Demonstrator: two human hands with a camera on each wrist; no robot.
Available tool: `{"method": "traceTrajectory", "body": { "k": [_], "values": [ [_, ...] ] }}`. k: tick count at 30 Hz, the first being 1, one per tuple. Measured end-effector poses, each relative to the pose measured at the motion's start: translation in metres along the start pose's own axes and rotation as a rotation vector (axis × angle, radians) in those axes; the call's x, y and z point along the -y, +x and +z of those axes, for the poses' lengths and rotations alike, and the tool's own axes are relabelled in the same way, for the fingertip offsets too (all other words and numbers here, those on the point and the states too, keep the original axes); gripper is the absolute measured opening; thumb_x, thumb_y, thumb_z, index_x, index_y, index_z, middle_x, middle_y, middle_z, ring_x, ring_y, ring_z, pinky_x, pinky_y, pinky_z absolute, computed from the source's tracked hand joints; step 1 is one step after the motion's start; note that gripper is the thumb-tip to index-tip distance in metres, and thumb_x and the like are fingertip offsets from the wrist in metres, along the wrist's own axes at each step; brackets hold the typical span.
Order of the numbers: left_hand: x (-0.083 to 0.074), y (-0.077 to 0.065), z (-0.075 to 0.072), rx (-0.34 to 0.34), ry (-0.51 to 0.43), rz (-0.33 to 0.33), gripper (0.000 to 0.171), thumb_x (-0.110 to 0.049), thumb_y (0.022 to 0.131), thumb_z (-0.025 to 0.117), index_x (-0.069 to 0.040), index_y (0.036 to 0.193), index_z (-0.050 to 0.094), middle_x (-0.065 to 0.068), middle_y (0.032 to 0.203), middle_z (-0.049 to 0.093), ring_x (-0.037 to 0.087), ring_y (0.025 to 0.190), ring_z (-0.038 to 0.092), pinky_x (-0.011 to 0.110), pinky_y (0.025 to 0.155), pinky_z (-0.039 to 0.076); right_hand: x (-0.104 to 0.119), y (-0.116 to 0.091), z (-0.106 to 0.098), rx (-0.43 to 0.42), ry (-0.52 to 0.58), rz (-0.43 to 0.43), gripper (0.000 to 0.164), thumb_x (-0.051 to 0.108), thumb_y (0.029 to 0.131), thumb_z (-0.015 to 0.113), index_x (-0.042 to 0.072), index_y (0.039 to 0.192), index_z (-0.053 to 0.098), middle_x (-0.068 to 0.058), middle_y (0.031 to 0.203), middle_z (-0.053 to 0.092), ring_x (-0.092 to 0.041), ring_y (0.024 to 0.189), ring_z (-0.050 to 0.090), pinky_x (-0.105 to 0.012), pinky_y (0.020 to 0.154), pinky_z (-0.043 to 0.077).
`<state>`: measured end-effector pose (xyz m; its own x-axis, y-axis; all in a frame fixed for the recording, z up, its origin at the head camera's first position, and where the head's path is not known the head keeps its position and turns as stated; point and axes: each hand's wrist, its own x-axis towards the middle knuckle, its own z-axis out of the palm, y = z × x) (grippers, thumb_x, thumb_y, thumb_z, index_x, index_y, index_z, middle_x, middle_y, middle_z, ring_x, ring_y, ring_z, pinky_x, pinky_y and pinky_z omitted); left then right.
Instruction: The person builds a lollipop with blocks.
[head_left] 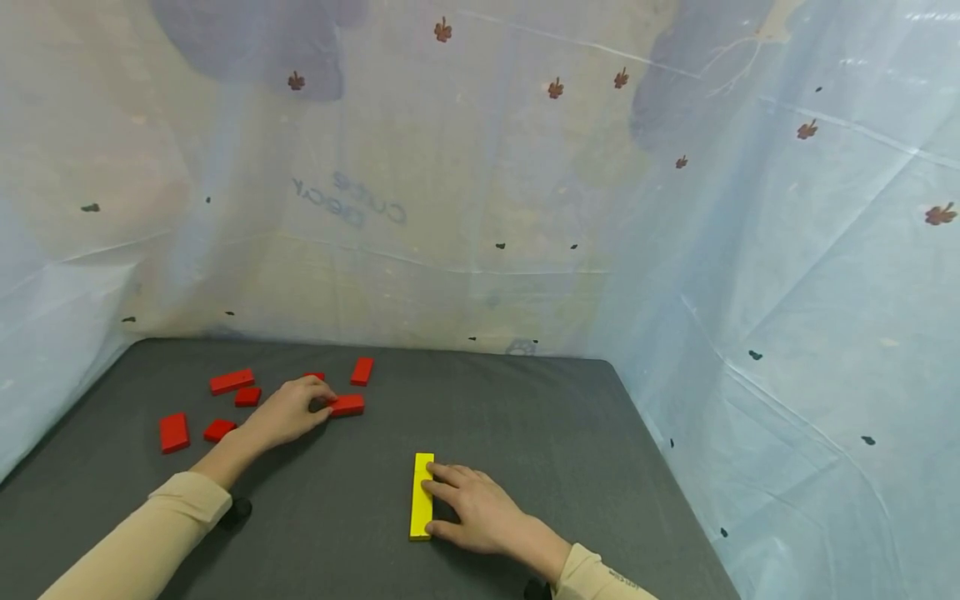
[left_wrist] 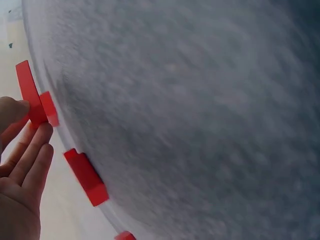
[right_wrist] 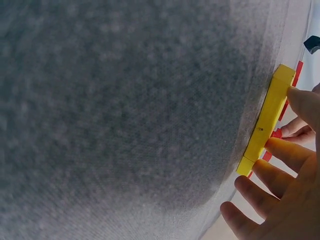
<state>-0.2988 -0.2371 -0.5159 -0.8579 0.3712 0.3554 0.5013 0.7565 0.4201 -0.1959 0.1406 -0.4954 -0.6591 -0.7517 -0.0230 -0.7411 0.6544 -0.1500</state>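
My left hand point(head_left: 291, 410) pinches a flat red block point(head_left: 348, 406) by its left end, at the back left of the dark table. In the left wrist view, the thumb and fingertips hold that red block point(left_wrist: 29, 90) between them. Nearer the front, a long yellow bar point(head_left: 422, 507) lies lengthwise on the table, its far end pointing away from me. Along its right side rest the fingertips and thumb of my right hand point(head_left: 480, 508), with the fingers spread. The right wrist view shows a seam across the yellow bar point(right_wrist: 267, 115) near one end.
Several red blocks lie around the left hand, among them a larger one point(head_left: 174, 432), a long one point(head_left: 232, 382) and one near the back edge point(head_left: 362, 372). A partly hidden red block point(head_left: 314, 376) sits behind the hand. Translucent sheeting point(head_left: 465, 167) hangs behind the table.
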Motion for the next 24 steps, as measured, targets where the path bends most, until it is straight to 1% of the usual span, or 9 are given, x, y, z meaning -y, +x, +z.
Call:
{"method": "traceTrajectory", "body": {
  "k": [4,8,11,15,19,24],
  "values": [
    [-0.009,0.003,0.001,-0.012,-0.008,0.027,0.017,-0.004,0.090,0.080,-0.006,0.106,0.079,0.011,0.109,0.070,0.028,0.092,0.069,0.044,0.074,0.059,0.000,-0.001,-0.001,0.007,0.003,0.001,0.059,0.052,0.103,0.060,0.022,0.154,0.053,0.000,0.163,0.041,-0.022,0.145,0.046,-0.044,0.115,0.043],
    [-0.023,0.009,0.004,0.002,-0.040,0.027,0.017,-0.005,0.091,0.079,-0.006,0.108,0.079,0.010,0.111,0.069,0.029,0.097,0.069,0.044,0.077,0.060,0.001,0.000,-0.001,0.021,0.012,0.007,0.060,0.053,0.104,0.060,0.022,0.155,0.052,0.000,0.164,0.041,-0.022,0.146,0.045,-0.044,0.116,0.042],
    [-0.035,0.012,0.009,0.005,-0.049,0.033,0.017,-0.005,0.091,0.079,-0.006,0.108,0.079,0.009,0.113,0.069,0.028,0.098,0.069,0.043,0.079,0.060,0.000,0.000,-0.001,0.022,0.006,0.002,0.061,0.053,0.104,0.059,0.022,0.155,0.052,0.000,0.164,0.041,-0.022,0.146,0.046,-0.044,0.116,0.043],
    [-0.050,0.018,0.017,0.005,-0.057,0.063,0.018,-0.005,0.090,0.080,-0.007,0.108,0.080,0.007,0.113,0.069,0.024,0.097,0.069,0.039,0.078,0.060,0.000,0.000,-0.001,0.030,0.015,0.012,0.060,0.053,0.103,0.060,0.022,0.155,0.052,0.000,0.164,0.041,-0.021,0.146,0.045,-0.044,0.116,0.042],
    [-0.064,0.025,0.025,0.027,-0.063,0.081,0.017,-0.008,0.090,0.081,-0.010,0.107,0.080,0.004,0.111,0.069,0.022,0.095,0.068,0.037,0.079,0.060,0.000,0.001,0.000,0.036,0.024,0.026,0.060,0.053,0.103,0.060,0.022,0.155,0.053,0.001,0.164,0.040,-0.021,0.146,0.045,-0.045,0.116,0.041],
    [-0.077,0.029,0.036,0.074,-0.034,0.116,0.014,-0.012,0.091,0.082,-0.013,0.105,0.080,0.001,0.109,0.068,0.018,0.093,0.068,0.034,0.077,0.060,-0.001,0.001,0.001,0.024,0.012,0.005,0.060,0.053,0.104,0.059,0.022,0.154,0.053,0.000,0.164,0.041,-0.021,0.145,0.046,-0.044,0.116,0.042]
  ]
}}
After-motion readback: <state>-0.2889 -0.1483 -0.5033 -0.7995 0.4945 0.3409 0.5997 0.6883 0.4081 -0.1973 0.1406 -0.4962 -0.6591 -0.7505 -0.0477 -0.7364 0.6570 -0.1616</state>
